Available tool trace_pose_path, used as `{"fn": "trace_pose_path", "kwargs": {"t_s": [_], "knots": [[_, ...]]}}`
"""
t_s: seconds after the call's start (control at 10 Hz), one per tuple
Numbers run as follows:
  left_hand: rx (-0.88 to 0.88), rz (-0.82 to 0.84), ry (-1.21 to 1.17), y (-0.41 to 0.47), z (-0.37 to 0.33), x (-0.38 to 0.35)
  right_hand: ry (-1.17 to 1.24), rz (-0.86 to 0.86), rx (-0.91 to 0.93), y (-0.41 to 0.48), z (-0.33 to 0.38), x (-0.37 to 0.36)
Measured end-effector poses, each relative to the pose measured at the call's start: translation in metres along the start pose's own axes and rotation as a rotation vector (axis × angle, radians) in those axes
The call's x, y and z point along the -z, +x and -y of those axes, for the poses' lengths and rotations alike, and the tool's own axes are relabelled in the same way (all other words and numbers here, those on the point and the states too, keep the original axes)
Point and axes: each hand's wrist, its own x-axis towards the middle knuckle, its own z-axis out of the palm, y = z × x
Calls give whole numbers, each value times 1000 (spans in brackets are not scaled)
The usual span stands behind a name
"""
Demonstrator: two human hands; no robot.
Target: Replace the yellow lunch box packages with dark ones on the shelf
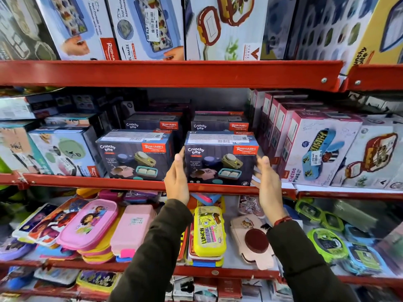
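Dark lunch box package is sitting at the front of the middle red shelf, and two hands are holding it by its sides. The left hand is pressing flat against the left side of the box, with the fingers pointing up. The right hand is pressing against the right side in the same way. Both hands are gripping this one box between them. A red thread band is going round the right wrist, and dark sleeves are covering both arms.

Just beside the held box, on its left, a second dark package of the same kind is standing on the shelf. More dark boxes are sitting behind these two. To the right, white and pink boxes with a blue lunch box picture are leaning in a row. To the left, light boxes with a green lunch box picture are standing.

Below, on the lower shelf, a yellow lunch box and pink lunch boxes are lying flat. Above, on the top shelf, big boxes are leaning back.
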Motion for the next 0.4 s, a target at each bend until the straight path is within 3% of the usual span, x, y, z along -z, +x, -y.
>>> {"fn": "trace_pose_path", "kwargs": {"t_s": [0.3, 0.4], "knots": [[14, 31, 32, -4, -1, 3, -48, 13, 47, -8, 2, -4], [-110, -113, 53, -18, -10, 0, -84, -75, 147, -14, 6, -6]]}}
